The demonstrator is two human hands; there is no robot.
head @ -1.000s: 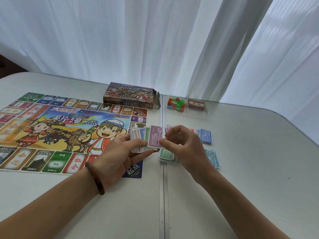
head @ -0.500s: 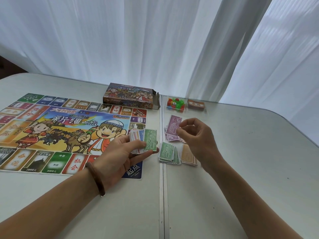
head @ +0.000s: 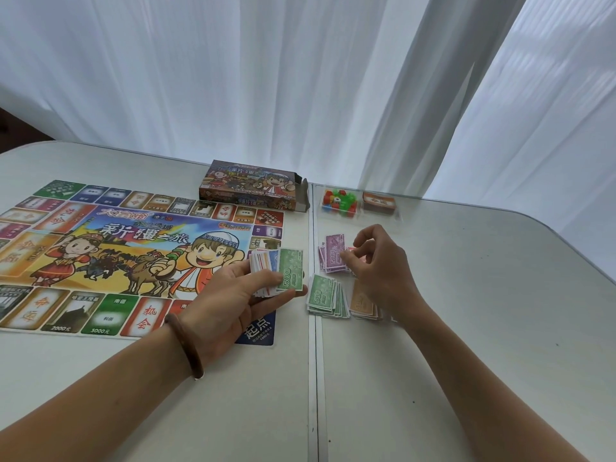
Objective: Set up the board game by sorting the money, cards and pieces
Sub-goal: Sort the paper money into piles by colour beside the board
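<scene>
Your left grip (head: 230, 300) clamped the unsorted money stack (head: 289, 268). Your right grip (head: 380, 265) curled over the purple pile (head: 333, 255); whether it was pinching a note was unclear. Green pile (head: 323, 295) and tan pile (head: 361, 303) lay sorted on the worktop (head: 466, 328); much remained.

Indoor room of a domestic or leisure kind; exact type not determinable. Indicated by:
- full-length white sheer curtains (head: 233, 78) along the far side, backlit by daylight;
- pale table (head: 466, 328) with a centre seam (head: 311, 395) and a rounded corner, of a folding type by appearance;
- cartoon-printed game board (head: 100, 261) laid flat on the left half;
- opened game box (head: 250, 188) near the far edge;
- piles of play money (head: 325, 296) on the right half.
</scene>
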